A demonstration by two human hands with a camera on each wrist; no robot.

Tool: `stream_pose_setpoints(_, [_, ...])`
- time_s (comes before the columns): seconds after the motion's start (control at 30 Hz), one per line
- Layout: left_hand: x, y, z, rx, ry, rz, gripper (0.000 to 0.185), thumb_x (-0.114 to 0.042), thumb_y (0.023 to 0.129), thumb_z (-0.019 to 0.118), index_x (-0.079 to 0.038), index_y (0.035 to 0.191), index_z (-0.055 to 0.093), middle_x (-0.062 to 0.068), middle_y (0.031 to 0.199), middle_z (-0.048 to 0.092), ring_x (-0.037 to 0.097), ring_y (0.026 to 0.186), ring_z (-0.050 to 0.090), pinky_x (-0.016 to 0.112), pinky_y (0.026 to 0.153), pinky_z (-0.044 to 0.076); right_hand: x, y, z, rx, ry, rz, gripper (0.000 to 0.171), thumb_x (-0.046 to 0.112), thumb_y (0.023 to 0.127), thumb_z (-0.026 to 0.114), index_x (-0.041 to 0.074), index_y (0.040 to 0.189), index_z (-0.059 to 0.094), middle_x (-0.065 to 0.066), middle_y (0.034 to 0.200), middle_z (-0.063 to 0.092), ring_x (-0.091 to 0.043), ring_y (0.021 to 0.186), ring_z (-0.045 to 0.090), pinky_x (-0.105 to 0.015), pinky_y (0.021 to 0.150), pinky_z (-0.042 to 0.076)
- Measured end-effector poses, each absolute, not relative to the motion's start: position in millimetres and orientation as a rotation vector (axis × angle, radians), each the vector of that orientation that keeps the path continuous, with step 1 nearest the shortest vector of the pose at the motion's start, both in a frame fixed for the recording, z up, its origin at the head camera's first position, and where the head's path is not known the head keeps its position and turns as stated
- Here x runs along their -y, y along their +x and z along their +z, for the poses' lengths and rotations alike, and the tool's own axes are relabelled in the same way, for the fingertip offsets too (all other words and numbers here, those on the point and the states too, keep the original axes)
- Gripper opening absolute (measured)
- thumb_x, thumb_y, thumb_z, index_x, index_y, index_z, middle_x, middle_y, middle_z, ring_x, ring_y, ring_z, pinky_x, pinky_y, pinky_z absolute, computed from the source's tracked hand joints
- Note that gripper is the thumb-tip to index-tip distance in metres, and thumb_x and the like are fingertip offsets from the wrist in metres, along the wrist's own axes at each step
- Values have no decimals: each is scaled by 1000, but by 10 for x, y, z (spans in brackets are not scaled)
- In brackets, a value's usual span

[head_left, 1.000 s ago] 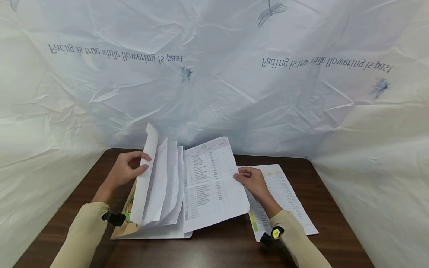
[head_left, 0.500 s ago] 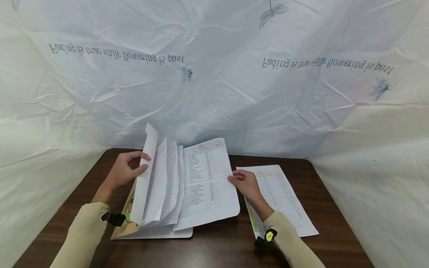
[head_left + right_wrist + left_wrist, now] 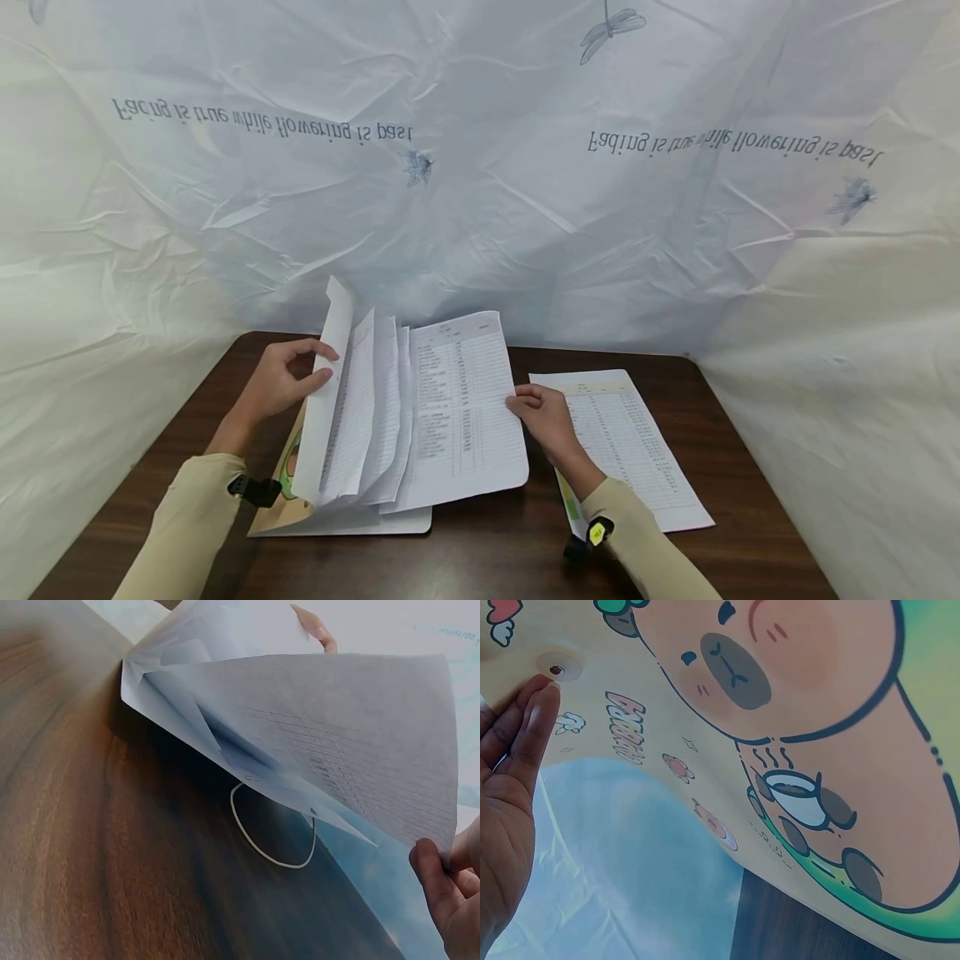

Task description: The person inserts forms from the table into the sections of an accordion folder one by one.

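My left hand (image 3: 283, 379) holds up the cover of a paper folder (image 3: 318, 425) between thumb and fingers. In the left wrist view that folder cover (image 3: 810, 697) carries a cartoon animal with a cup. Several printed sheets (image 3: 371, 417) stand fanned inside the folder. With thumb and fingers, my right hand (image 3: 551, 417) pinches the right edge of a printed sheet (image 3: 457, 408); its left edge meets the fanned pages, and whether it is fixed there is hidden. The right wrist view shows the pinched sheet (image 3: 375, 727) lifted, its lower corner at my fingertips (image 3: 426, 851).
Another printed sheet (image 3: 637, 450) lies flat at the right on the dark wooden table (image 3: 480, 558), partly under my right forearm. A pale cord loop (image 3: 264, 856) hangs from the folder's edge. A wrinkled white sheet curtain (image 3: 480, 208) encloses the table's back and sides.
My right hand has moved left with the pinched sheet, towards the folder, uncovering more of the sheet on the table. The left hand and folder cover have stayed put.
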State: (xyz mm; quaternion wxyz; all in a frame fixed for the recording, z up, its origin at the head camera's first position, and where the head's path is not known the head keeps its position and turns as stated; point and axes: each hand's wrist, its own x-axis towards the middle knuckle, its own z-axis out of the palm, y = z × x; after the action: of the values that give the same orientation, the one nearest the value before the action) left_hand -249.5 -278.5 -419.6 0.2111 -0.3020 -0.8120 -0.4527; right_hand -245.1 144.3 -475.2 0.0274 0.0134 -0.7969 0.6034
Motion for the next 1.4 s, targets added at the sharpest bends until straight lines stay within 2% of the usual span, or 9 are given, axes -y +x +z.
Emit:
stream_pose_setpoints(0.57, [2766,-2478,-4188,2276,-827,-1255,21,6,84,73,-7,102,74,-1,64,50,6,49,41,23,49,40,-1406,-2449,-4786,2398,6,1922,24,9,94,72,-4,114,71,-18,103,75,-22,89,72,-30,76,55])
stream_pose_setpoints(0.8, [2774,-2479,-4178,2286,-816,-1235,21,5,84,74,-5,102,73,-1,65,50,6,49,42,22,50,40,-1420,-2441,-4757,2423,-1,1842,23,10,94,72,-2,114,72,-16,101,76,-21,87,73,-31,74,56])
stream_pose_setpoints(1.0, [2765,-2479,-4183,2275,-802,-1247,22,8,82,73,-1,102,73,0,69,54,6,51,43,22,51,41,-1376,-2429,-4756,2430,48,1833,24,11,95,71,-1,115,72,-15,102,76,-23,90,73,-36,79,56])
stream_pose_setpoints(1.3, [2769,-2486,-4179,2287,-810,-1226,23,6,83,74,-4,103,74,0,64,50,6,50,43,22,50,40,-1400,-2421,-4756,2374,25,1870,24,12,95,72,-2,114,72,-17,103,76,-23,85,73,-32,73,56])
stream_pose_setpoints(1.4, [2772,-2484,-4185,2280,-813,-1224,23,7,82,74,-4,103,73,-1,63,49,6,50,42,23,50,39,-1403,-2412,-4765,2383,46,1854,25,14,95,72,-1,115,72,-17,103,76,-23,87,73,-33,74,56])
